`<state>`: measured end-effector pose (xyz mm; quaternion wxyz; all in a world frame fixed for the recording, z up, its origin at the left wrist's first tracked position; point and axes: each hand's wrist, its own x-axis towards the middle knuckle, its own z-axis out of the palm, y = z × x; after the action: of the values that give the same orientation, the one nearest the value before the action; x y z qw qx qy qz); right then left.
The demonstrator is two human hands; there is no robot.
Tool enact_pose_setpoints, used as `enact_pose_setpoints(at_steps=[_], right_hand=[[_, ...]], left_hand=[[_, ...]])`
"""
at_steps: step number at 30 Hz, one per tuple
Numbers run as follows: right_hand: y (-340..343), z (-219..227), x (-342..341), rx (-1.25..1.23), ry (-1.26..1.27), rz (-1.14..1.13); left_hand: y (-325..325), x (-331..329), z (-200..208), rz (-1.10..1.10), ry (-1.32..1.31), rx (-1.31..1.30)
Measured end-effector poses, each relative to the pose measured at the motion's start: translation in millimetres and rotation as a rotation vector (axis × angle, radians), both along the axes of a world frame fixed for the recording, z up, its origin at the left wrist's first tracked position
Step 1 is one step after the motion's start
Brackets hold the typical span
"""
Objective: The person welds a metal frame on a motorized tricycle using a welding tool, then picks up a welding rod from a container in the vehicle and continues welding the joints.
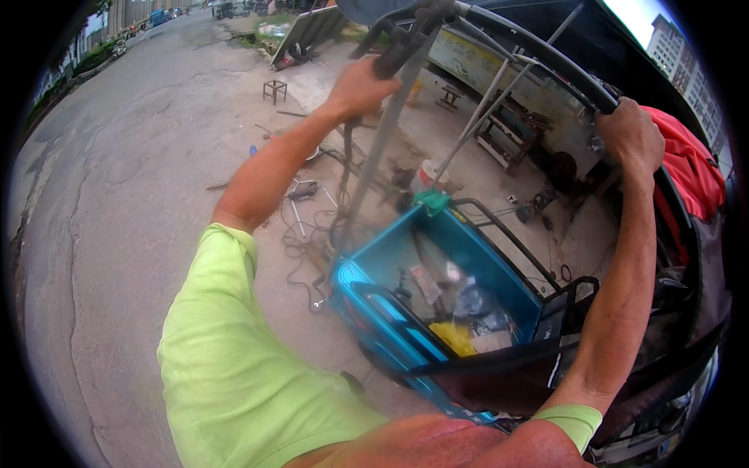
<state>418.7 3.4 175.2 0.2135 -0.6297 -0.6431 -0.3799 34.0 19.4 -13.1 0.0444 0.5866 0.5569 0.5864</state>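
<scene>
Both my arms are raised toward a metal tube frame (538,31) above a blue cargo bed (499,269). My left hand (364,87) is closed at a black sleeved part (398,54) of the frame, beside an upright post (382,148). Farther right, my right hand (630,136) is wrapped around the black-covered end of the curved tube, near a red cloth (683,160). Its palm side is hidden. Inside the bed lie a yellow bag (452,338), some plastic packaging (472,300) and other small items. A green cloth or bag (431,201) hangs at the bed's far corner.
A dark canopy (585,47) spreads overhead at the right. Tools and cables (300,226) lie on the ground left of the bed. Beyond stand a small stool (275,90), a workbench (511,132) and a leaning panel (308,33). A paved road (117,156) runs along the left.
</scene>
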Motion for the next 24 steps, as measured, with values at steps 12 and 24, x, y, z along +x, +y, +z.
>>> enact_pose_setpoints(at_steps=[12, 24], right_hand=[[-2, -2, -1, 0.048, -0.007, 0.022], [1, 2, 2, -0.007, 0.002, 0.007]], left_hand=[[0, -5, 0, -0.554, -0.442, -0.147], [2, 5, 2, 0.288, 0.202, 0.099]])
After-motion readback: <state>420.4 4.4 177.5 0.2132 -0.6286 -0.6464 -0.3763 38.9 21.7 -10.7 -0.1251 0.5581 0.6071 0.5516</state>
